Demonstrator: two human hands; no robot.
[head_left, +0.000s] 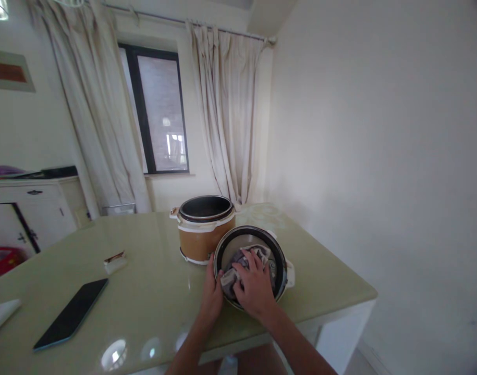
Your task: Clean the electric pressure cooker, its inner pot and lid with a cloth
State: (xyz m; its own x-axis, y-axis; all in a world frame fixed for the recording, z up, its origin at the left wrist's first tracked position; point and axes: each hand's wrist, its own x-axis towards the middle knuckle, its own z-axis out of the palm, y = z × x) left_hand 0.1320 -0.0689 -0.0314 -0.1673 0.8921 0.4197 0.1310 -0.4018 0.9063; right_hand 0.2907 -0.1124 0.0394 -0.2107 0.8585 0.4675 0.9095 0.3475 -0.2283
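Note:
A round cooker lid [244, 240] is tilted up at the near right of the table, its metal inner side facing me. My left hand [212, 291] grips the lid's left rim, fingers behind it. With my right hand [256, 284] I press a crumpled grey-and-white cloth [238, 260] against the inside of the lid, fingers bent over the fabric. Just behind and to the left stands the cooker body [199, 242], brown with white trim, its dark round opening uncovered. A white handle [290, 274] sticks out on the lid's right side.
The glossy pale green table [152, 271] carries a dark tablet [72, 312], a small white packet [115, 262] and a white object [1, 315] at the left. A wall [379, 156] rises along the right. Curtains and a window stand behind.

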